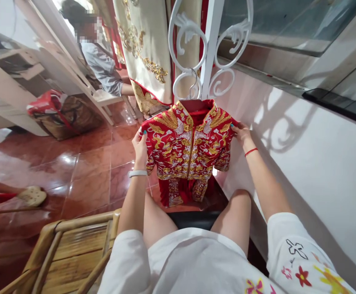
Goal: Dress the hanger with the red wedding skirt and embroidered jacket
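A short red jacket (191, 143), thick with gold and silver embroidery, hangs upright in front of me from a hanger (193, 83) hooked on white scrolled ironwork. My left hand (140, 143) pinches its left shoulder seam, thumb on the front of the cloth. At the opposite shoulder, my right hand (240, 134) grips the fabric the same way. The fingers behind the cloth are partly hidden. Below the jacket hem shows more red cloth with embroidered bands (174, 192).
White ironwork (212, 45) stands behind the jacket, beside a cream gown (148, 49) with gold trim. A white wall (303, 143) runs along the right. Left are a bamboo chair (76, 245), a brown bag (70, 118) and a seated person (99, 61).
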Demonstrator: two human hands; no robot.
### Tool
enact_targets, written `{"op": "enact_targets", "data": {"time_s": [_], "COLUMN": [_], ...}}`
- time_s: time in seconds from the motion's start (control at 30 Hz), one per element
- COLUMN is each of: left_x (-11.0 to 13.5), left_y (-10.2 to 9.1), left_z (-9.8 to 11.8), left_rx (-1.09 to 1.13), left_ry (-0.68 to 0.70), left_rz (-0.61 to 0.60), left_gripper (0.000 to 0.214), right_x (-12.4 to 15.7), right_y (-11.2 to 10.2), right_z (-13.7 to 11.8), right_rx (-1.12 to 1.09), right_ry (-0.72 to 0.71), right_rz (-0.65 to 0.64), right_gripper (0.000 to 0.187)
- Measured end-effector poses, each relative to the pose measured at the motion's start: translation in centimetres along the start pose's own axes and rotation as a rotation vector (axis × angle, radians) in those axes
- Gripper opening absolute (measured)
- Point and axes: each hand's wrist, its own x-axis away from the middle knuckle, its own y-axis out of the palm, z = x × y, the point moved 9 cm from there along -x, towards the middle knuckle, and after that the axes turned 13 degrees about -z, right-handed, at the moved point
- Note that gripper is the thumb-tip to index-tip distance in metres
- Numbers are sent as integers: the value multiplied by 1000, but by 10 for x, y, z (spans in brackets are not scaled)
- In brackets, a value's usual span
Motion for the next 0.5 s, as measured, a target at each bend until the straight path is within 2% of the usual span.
{"op": "enact_targets", "data": {"time_s": [0.17,0.27,0.37,0.43,0.5], "left_x": [9,10,10,25,63], "left_y": [-15,-20,-15,-16,-27], "left_z": [8,10,1,-8,-25], "left_rx": [-130,-223,-256,-314,-393], "left_ry": [87,139,141,145,139], "left_rz": [100,142,111,150,294], "left_gripper": [42,40,39,36,31], "right_x": [3,-1,-5,5,37], "right_y": [-9,-3,6,8,2], "right_z": [-14,-5,4,6,13], "right_rx": [-31,14,60,92,145], "right_ry": [-176,-126,-54,-87,-168], "right_rz": [52,32,-5,32,205], "right_gripper": [33,29,26,28,33]}}
